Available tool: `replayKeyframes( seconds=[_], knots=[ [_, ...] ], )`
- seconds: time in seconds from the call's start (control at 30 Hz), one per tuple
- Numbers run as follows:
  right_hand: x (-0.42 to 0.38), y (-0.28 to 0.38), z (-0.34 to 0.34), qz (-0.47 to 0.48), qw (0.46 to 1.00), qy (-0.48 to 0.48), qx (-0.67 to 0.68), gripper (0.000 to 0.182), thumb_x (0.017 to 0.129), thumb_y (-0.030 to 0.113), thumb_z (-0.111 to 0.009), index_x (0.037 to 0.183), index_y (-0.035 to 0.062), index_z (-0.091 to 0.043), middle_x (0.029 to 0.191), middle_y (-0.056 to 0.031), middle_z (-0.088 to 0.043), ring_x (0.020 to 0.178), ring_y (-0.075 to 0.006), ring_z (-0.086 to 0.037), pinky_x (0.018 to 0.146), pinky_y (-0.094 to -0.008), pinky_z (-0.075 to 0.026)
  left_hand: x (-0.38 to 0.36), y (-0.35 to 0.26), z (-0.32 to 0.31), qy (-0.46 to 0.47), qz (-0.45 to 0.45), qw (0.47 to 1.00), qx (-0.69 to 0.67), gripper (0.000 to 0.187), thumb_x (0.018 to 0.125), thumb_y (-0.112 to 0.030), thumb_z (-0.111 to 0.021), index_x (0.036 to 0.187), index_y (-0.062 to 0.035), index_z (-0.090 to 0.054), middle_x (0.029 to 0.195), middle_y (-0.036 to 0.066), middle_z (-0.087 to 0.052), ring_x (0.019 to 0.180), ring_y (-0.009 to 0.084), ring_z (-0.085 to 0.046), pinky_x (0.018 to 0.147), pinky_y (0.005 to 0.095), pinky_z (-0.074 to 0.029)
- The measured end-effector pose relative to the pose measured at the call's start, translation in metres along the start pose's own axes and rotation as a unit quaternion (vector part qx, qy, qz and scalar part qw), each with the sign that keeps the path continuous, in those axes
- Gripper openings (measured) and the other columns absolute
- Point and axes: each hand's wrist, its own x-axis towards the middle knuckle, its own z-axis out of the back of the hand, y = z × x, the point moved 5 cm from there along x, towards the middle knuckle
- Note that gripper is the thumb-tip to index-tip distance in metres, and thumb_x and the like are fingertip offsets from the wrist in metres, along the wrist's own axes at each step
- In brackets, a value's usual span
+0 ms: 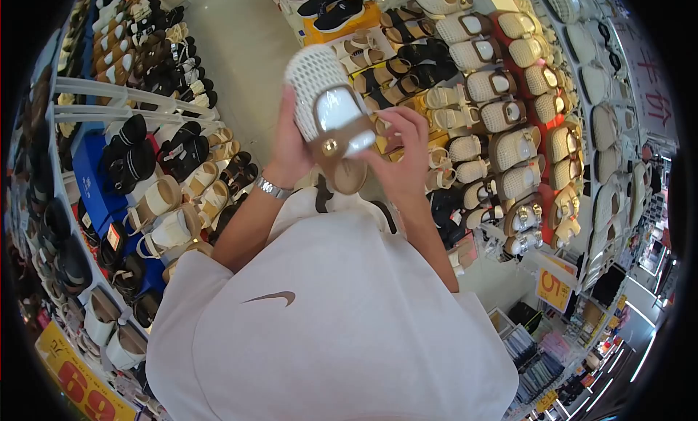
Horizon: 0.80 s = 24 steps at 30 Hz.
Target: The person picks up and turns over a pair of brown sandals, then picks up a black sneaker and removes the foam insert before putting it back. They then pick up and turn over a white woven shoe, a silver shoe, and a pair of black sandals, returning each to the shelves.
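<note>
So the shoe (pixel 326 94) is up in midair in front of the chest, a white woven slip-on type with brown trim, a brown strap and a round gold-coloured buckle (pixel 330 145). Toe points away, brown heel end toward the body. Left hand (pixel 289 141) has it gripped along its left side, fingers wrapped close, with a silver watch (pixel 273 187) on that wrist. Right hand (pixel 401 150) is at the other side, half open with fingers curled, thumb and fingertips right by the strap; can't tell if it's actually pinching anything. White shirt (pixel 349 326) below with a brown swoosh. Shoe racks on both sides, similar woven shoes (pixel 518 175) on the right, blue box (pixel 93 175) on the left.
</note>
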Motion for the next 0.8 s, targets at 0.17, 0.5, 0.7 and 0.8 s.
replayKeyframes(
  seconds=[0.17,0.5,0.7,0.8],
  knots=[
    [0.029,0.002,-0.036,-0.071,0.996,0.028,0.035,0.059,0.067,0.011,-0.087,0.119,0.0075,-0.059,0.118,-0.0083,-0.056,0.090,-0.0193,-0.057,0.076,-0.0309,-0.050,0.010,-0.001,0.019,0.032,0.059,0.998,-0.007,0.077,0.100,-0.066,-0.028,0.146,-0.0058,-0.039,0.138,0.014,-0.054,0.127,0.0253,-0.055,0.110,0.0419,-0.043],
    [0.017,-0.046,-0.089,-0.417,0.781,0.183,0.428,0.042,0.101,0.013,-0.046,0.142,0.0056,-0.042,0.120,-0.0177,-0.063,0.076,-0.0175,-0.064,0.061,-0.0299,-0.053,0.049,-0.055,0.029,-0.022,0.040,0.899,0.435,0.077,0.097,-0.060,-0.047,0.148,-0.0028,-0.036,0.141,0.014,-0.050,0.121,0.0233,-0.056,0.093,0.0399,-0.051],
    [0.038,-0.070,-0.117,-0.362,0.643,0.282,0.613,0.040,0.103,0.025,-0.047,0.138,0.0049,-0.045,0.116,-0.0142,-0.066,0.091,-0.0135,-0.066,0.069,-0.0243,-0.052,0.108,-0.091,0.032,-0.078,-0.026,0.886,0.455,0.079,0.090,-0.041,-0.070,0.147,0.0010,-0.035,0.134,0.019,-0.053,0.114,0.0225,-0.058,0.090,0.0340,-0.050],
    [0.063,-0.075,-0.128,-0.383,0.694,0.255,0.554,0.040,0.103,0.025,-0.047,0.138,0.0049,-0.046,0.117,-0.0151,-0.065,0.094,-0.0144,-0.066,0.070,-0.0262,-0.053,0.142,-0.111,0.025,-0.051,-0.014,0.893,0.447,0.076,0.086,-0.036,-0.072,0.146,-0.0033,-0.039,0.134,0.015,-0.053,0.119,0.0222,-0.054,0.096,0.0348,-0.046]
  ],
)
